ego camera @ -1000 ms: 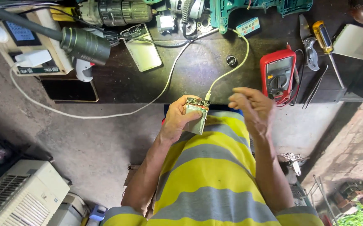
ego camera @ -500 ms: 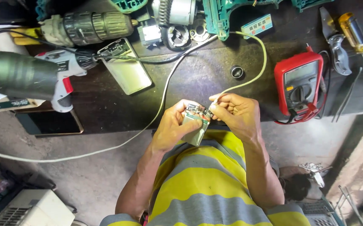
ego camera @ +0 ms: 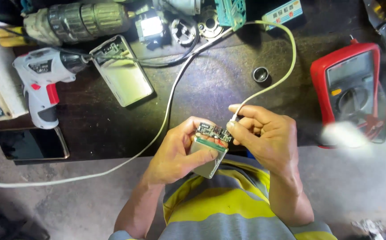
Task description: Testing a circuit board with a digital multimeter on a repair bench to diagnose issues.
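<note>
silvery battery pack (ego camera: 207, 156) slants lower-right, board-end up.

Left hand (ego camera: 179, 153) fingers curled in a grip; right hand (ego camera: 264, 135) pinching at fingertips; forearms converging

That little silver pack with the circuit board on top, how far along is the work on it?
Looks done: the circuit board already sits on the silver pack. In hand: the left hand grips the pack while the right hand brings the white cable end to the board's edge. Left: whether the plug is seated is hidden by the fingers, and the open white case lies apart on the bench.
</note>
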